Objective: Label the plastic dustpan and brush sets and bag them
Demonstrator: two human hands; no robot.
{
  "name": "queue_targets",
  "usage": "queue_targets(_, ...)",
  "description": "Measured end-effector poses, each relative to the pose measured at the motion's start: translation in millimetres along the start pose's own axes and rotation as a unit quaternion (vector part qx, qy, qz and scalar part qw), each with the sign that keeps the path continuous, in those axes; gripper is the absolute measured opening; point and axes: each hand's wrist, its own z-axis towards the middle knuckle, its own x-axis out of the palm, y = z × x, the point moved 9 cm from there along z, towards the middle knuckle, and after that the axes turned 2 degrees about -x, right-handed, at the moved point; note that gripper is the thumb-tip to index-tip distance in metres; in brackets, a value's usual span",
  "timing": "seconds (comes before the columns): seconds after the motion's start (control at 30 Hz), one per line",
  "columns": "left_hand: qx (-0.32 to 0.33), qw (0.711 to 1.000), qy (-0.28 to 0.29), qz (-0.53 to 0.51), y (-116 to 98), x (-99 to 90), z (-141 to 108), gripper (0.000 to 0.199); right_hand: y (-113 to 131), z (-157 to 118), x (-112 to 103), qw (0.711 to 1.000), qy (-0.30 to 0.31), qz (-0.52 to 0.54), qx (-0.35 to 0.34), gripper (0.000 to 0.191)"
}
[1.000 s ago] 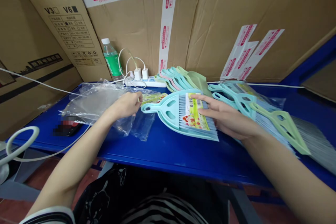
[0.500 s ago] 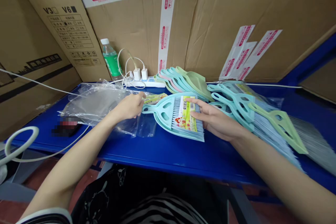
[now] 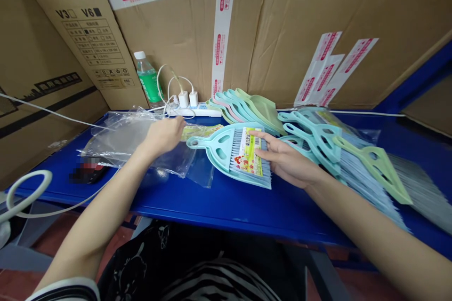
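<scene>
My right hand (image 3: 287, 157) grips the right side of a light-blue dustpan and brush set (image 3: 217, 148), fingers over its yellow printed card (image 3: 251, 153). The brush lies nested in the pan, its grey-blue bristles pointing right and its handle left. My left hand (image 3: 165, 134) is closed above a pile of clear plastic bags (image 3: 116, 138); its fingertips are hidden, so what they hold cannot be made out. Just behind it lie yellow printed cards (image 3: 201, 131) in clear film.
Stacked dustpans (image 3: 247, 108) in blue, pink and green stand at the back. Several brushes (image 3: 367, 169) lie on the right. A green-labelled bottle (image 3: 150, 80), a power strip (image 3: 203, 110) with chargers and a phone-like dark object (image 3: 88, 171) are on the blue table (image 3: 226, 211).
My left hand has moved left, away from the dustpan's handle and over the plastic bags, its fingers curling in. My right hand and the set have barely shifted.
</scene>
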Motion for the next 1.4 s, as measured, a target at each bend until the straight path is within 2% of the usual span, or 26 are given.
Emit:
queue_targets(0.03,-0.034,0.998,-0.031,0.053,10,-7.4,1,0.033,0,0,0,1.0,-0.002,0.001,0.002,0.055)
queue_targets(0.07,-0.058,0.994,-0.039,0.086,19,-10.0,2,0.033,-1,0,0,1.0,-0.004,0.003,0.004,0.055)
queue_targets(0.13,-0.077,0.99,-0.02,0.117,30,-6.5,5,0.033,-1,0,1,1.0,-0.003,0.01,0.007,0.056)
queue_targets(0.2,-0.067,0.99,0.006,0.127,33,1.0,7,0.035,-2,0,2,1.0,0.002,0.02,0.007,0.057)
queue_targets(0.33,-0.045,0.989,0.055,0.126,25,12.9,7,0.033,-3,1,3,0.999,-0.008,0.035,0.013,0.059)
queue_targets(0.47,-0.026,0.99,0.086,0.11,12,16.0,4,0.039,-2,0,4,0.999,-0.019,0.041,0.025,0.056)
queue_targets(0.73,0.059,0.993,0.097,-0.023,-12,21.3,1,0.04,-5,-1,9,0.999,-0.011,0.032,0.042,0.055)
queue_targets(0.97,0.068,0.991,0.11,-0.045,-10,23.9,3,0.035,-10,1,10,0.999,-0.003,0.023,0.041,0.056)
queue_targets(1.2,0.077,0.984,0.142,-0.077,-10,28.8,0,0.03,-12,5,9,0.999,0.036,0.015,-0.003,0.059)
queue_targets(1.4,0.09,0.986,0.132,-0.044,-12,31.4,1,0.032,-9,3,11,0.999,0.047,-0.008,0.006,0.061)
